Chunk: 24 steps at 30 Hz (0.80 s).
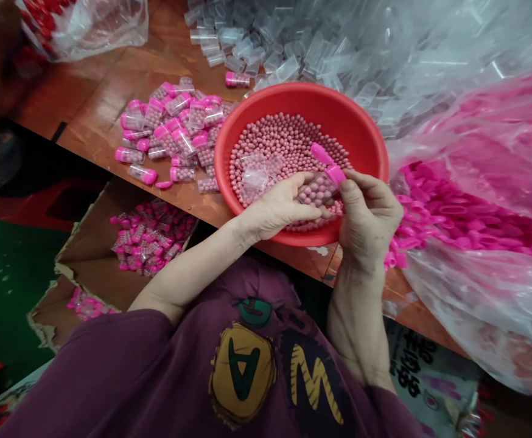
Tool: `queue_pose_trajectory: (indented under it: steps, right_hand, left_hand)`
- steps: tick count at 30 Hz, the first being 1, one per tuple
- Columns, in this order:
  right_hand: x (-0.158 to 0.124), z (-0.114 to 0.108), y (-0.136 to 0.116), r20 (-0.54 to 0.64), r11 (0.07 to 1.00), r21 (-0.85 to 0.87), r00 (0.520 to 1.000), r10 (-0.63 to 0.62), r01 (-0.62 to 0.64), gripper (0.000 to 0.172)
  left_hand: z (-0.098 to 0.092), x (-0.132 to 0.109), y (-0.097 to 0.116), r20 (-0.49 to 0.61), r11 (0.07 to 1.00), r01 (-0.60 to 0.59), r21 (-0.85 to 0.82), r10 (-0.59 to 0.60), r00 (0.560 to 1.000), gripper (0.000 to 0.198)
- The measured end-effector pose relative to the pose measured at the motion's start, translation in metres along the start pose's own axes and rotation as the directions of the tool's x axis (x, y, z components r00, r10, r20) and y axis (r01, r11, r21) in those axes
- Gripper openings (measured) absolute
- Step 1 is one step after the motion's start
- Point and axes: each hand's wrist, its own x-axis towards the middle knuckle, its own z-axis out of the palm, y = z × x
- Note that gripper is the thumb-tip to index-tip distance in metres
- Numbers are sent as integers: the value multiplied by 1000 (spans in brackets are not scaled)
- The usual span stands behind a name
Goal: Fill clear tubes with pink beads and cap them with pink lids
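My left hand grips a small clear tube filled with pink balls, held over the near rim of a red bowl. My right hand pinches a pink cap onto the tube's end. The bowl holds many loose pink balls, a few empty clear tubes and a loose pink cap.
Filled, capped tubes lie piled on the wooden table left of the bowl. More fill a cardboard box below the table edge. Empty clear tubes spill from a plastic bag behind. A bag of pink caps lies at right.
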Motion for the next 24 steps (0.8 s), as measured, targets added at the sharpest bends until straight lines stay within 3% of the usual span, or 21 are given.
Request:
queue_pose_trajectory:
  steps: [6,14,24]
  right_hand:
    - [-2,0,-6,11,1000,26,1000,-1,1,24]
    - [-6,0,-7,17,997,-79,1000,-15,16,25]
    - [-3,-1,-13,3,994,94,998,59,-60,24]
  left_hand:
    - [2,-3,2,-20,999,-6,40,6,1000,52]
    - [4,2,5,-1,998,57,29,-57,998,33]
    - [6,1,6,-21,997,74,-15,-75,997,23]
